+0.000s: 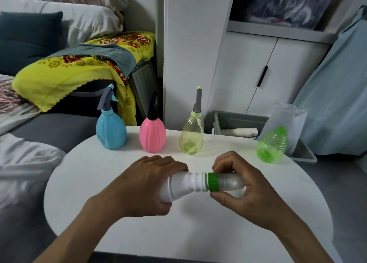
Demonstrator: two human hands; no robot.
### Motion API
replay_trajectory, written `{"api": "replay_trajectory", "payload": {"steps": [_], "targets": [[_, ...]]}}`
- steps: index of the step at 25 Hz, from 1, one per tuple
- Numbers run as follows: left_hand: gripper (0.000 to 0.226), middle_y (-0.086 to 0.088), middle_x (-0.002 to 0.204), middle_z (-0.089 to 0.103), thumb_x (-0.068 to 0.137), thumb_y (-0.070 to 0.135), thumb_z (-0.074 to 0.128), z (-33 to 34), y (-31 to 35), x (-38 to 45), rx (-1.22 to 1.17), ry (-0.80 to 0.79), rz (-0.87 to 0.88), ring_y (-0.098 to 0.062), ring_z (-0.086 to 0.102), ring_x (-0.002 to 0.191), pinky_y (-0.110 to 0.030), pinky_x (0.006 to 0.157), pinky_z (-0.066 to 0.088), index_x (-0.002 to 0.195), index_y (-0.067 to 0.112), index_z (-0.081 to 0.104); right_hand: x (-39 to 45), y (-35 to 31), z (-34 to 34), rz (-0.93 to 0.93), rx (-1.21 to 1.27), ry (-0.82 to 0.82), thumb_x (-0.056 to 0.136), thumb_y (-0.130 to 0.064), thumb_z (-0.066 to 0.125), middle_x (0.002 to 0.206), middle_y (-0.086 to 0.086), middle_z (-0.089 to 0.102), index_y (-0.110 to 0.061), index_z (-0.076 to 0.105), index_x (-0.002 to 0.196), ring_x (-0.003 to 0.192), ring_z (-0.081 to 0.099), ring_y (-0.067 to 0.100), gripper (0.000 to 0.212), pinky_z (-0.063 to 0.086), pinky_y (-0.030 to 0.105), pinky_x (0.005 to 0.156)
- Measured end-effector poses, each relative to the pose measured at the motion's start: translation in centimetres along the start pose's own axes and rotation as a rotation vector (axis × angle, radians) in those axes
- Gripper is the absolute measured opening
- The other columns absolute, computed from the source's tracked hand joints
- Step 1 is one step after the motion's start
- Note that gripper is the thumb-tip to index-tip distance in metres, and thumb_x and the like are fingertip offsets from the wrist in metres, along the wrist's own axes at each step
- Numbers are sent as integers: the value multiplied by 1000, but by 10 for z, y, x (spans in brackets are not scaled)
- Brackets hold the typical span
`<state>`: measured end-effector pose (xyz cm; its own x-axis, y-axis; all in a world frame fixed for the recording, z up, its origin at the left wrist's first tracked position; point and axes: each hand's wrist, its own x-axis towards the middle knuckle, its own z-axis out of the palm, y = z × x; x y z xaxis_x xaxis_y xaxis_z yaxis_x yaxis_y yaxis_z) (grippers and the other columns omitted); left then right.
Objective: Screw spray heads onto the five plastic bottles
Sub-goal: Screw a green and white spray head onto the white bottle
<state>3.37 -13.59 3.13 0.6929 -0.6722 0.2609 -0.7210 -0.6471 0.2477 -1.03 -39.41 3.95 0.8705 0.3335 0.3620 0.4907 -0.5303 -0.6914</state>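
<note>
We record two bare forearms entering from the lower edge of the frame — no sleeves, cuffs or gloves in view on either. Left hand (143,185): bare, no ring, watch, strap or band visible at the wrist. Right hand (244,189): likewise bare, wrist uncovered, nothing worn on the fingers (224,163) that we can make out. Nails appear short and unpainted where they show — detail is soft there. Upper arms and clothing lie outside the view.
</note>
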Motion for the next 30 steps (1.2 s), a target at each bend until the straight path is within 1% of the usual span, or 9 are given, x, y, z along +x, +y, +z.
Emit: {"api": "replay_trajectory", "payload": {"steps": [6, 9, 12, 16, 18, 22, 25, 28, 30], "targets": [[65, 14, 103, 65, 60, 39, 78, -3, 1, 1, 60, 43, 27, -14, 61, 87, -32, 75, 52, 121, 35, 56, 3, 1, 6, 110, 219, 75, 73, -41, 80, 97, -10, 63, -37, 54, 110, 80, 65, 14, 46, 58, 30, 65], [66, 12, 103, 65, 59, 38, 80, -4, 1, 1, 85, 41, 21, -16, 61, 88, -34, 75, 53, 121, 33, 57, 4, 4, 9, 123, 220, 60, 67, -35, 85, 100, -6, 61, -37, 51, 116, 83, 64, 16, 60, 56, 28, 70], [66, 11, 104, 65, 60, 37, 80, -3, 3, 2, 101, 32, 37, -16, 62, 88, -35, 75, 53, 122, 31, 58, 5, 4, 9, 192, 158, 102, 68, -54, 79, 84, -2, 63, -38, 51, 114, 72, 62, 14, 57, 53, 30, 62], [66, 10, 106, 66, 60, 37, 80, -3, 4, 1, 123, 31, 33, -17, 62, 89, -35, 77, 52, 123, 30, 59, 2, 5, 10, 165, 156, 56, 68, -43, 81, 97, -8, 63, -38, 48, 118, 83, 63, 12, 60, 52, 18, 64], [67, 9, 106, 66, 60, 37, 80, -2, 4, 1, 141, 28, 44, -18, 62, 89, -35, 77, 53, 123, 29, 59, 3, 4, 9, 202, 147, 58, 70, -50, 76, 85, 0, 66, -39, 50, 117, 68, 62, 9, 54, 49, 22, 56], [67, 9, 105, 66, 59, 36, 80, 0, 4, 2, 140, 33, 32, -18, 62, 89, -34, 77, 52, 123, 30, 59, 2, 6, 9, 197, 199, 21, 71, -38, 80, 91, -1, 63, -34, 50, 119, 75, 63, 14, 57, 56, 32, 60], [68, 10, 105, 66, 59, 38, 81, 0, 4, 3, 133, 30, 38, -17, 62, 90, -35, 77, 53, 122, 30, 58, 3, 4, 8, 236, 175, 52, 74, -48, 73, 78, 3, 63, -39, 53, 116, 61, 58, 12, 48, 50, 32, 50], [67, 10, 105, 66, 59, 37, 81, 0, 4, 3, 132, 34, 31, -17, 62, 89, -34, 77, 53, 122, 30, 59, 2, 4, 8, 219, 194, 28, 73, -42, 77, 86, -2, 63, -37, 51, 117, 72, 63, 18, 52, 57, 39, 59], [67, 10, 105, 66, 59, 37, 80, 1, 4, 3, 127, 29, 33, -17, 62, 89, -35, 77, 52, 122, 30, 59, 3, 3, 8, 246, 172, 42, 74, -48, 73, 78, 6, 63, -38, 52, 116, 67, 62, 25, 47, 53, 49, 59]]}}
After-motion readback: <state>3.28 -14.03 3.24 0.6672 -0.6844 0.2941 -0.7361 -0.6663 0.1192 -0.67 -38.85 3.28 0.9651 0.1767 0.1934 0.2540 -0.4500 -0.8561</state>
